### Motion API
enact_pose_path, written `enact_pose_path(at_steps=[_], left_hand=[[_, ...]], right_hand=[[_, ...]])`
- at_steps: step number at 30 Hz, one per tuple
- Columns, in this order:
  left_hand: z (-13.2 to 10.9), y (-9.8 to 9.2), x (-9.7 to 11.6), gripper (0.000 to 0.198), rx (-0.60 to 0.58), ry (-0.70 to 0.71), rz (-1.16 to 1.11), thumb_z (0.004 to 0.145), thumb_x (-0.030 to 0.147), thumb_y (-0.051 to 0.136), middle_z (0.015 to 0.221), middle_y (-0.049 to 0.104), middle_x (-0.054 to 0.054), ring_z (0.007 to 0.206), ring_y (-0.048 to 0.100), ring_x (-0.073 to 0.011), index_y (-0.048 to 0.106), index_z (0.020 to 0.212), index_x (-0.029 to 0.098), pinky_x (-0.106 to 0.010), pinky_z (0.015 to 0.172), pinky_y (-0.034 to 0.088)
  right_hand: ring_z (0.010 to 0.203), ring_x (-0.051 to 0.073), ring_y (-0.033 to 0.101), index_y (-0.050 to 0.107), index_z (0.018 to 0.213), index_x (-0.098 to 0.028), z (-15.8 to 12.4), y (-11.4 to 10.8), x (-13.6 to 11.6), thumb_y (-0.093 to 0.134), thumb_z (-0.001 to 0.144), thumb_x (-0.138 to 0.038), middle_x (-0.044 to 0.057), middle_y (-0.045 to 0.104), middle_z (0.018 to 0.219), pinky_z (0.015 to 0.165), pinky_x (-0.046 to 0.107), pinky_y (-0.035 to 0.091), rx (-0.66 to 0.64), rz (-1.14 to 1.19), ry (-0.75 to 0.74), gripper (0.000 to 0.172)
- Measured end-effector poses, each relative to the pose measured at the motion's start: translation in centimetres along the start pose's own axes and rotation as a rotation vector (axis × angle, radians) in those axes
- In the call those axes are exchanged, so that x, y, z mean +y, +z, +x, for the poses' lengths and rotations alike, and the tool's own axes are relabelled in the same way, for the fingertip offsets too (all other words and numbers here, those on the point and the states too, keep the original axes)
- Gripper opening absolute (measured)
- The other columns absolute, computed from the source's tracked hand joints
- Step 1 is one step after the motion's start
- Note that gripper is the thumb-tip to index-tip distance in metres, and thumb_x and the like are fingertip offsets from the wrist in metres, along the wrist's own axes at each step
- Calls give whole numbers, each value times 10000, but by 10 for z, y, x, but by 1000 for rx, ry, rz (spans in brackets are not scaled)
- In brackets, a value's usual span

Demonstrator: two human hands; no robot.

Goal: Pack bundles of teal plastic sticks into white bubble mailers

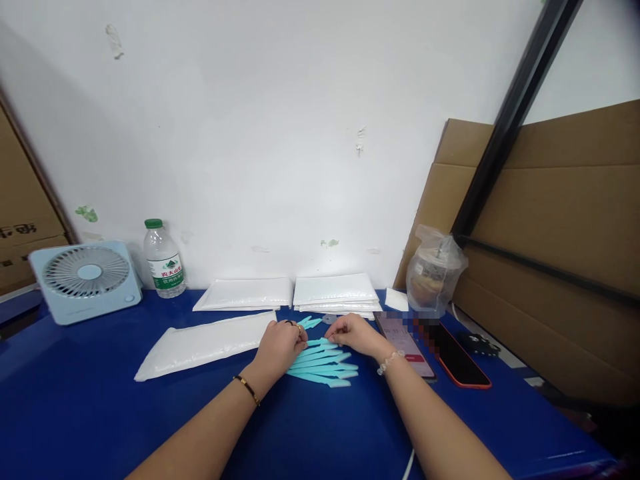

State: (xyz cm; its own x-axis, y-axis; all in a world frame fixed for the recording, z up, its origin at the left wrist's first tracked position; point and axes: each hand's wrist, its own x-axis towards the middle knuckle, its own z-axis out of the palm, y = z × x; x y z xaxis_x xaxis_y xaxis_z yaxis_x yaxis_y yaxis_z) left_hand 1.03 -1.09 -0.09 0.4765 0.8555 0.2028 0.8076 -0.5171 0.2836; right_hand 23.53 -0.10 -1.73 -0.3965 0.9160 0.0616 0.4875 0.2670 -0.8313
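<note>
Several thin turquoise strips [320, 369] with notched, slanted ends lie fanned out on the blue table. My left hand [283, 347] is closed over the left part of the fan, its fingertips pinching the end of the uppermost turquoise strip [318, 342]. At the right end of that same strip, the thumb and forefinger of my right hand [356, 333] are pinched together. More turquoise pieces [311, 323] show just behind my left fingers. A padded white envelope [205, 345] lies flat to the left of my left hand, its right end close to the knuckles.
Two stacks of white padded envelopes, left [245, 293] and right [335, 292], lie along the wall. A blue fan [87, 280] and a water bottle [165, 263] stand at left. On the right are a phone [407, 347], a red-edged phone [457, 357] and a bagged drink cup [434, 273].
</note>
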Motion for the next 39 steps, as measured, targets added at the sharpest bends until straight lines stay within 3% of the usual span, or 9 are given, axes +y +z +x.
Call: enact_pose_path(at_steps=[3,6,8,13,16,27,39], left_hand=[[-1,0,0,111,-3,13,-4,802,315,564,837,669,21,834,584,-167,660,816,261,-312,744,339],[-2,-1,-4,222,98,-22,75,824,329,543,1007,640,-23,976,549,-206,635,1015,264,-321,770,349],[-1,-1,-8,258,145,-34,146,835,297,529,1047,624,-41,1030,521,-227,616,1075,262,-333,780,347],[1,0,-14,140,86,-39,185,828,260,533,906,654,-21,934,555,-215,655,895,253,-340,768,341],[1,-2,-14,138,61,-66,132,829,241,514,861,663,-10,874,574,-191,650,849,246,-332,757,341],[1,-5,-15,117,12,-162,-11,774,266,562,899,670,-1,896,593,-177,620,872,240,-295,765,369],[0,-3,-12,109,22,-130,-6,785,211,551,881,681,8,880,594,-168,632,851,242,-297,761,360]], right_hand=[[581,141,564,729,829,-167,0,-2,-1,608,749,-230,34,645,682,552,237,437,23,-84,-27,158],[705,157,582,720,914,-199,2,-4,-1,592,774,-209,48,630,840,656,261,453,230,-288,-75,190],[780,163,582,714,942,-220,5,-4,-1,585,781,-179,48,605,900,730,271,448,297,-403,-96,211],[784,158,580,699,771,-199,6,-1,-2,605,749,-142,31,601,856,726,255,438,284,-462,-76,112],[763,157,576,675,766,-182,3,-2,-1,633,707,-142,29,608,836,688,248,436,282,-433,-30,82],[599,119,524,639,733,-160,2,-7,5,622,702,-137,1,597,650,551,211,392,185,-257,80,42],[589,109,499,646,758,-147,2,-2,-2,629,724,-196,-6,570,636,548,206,384,129,-129,49,62]])
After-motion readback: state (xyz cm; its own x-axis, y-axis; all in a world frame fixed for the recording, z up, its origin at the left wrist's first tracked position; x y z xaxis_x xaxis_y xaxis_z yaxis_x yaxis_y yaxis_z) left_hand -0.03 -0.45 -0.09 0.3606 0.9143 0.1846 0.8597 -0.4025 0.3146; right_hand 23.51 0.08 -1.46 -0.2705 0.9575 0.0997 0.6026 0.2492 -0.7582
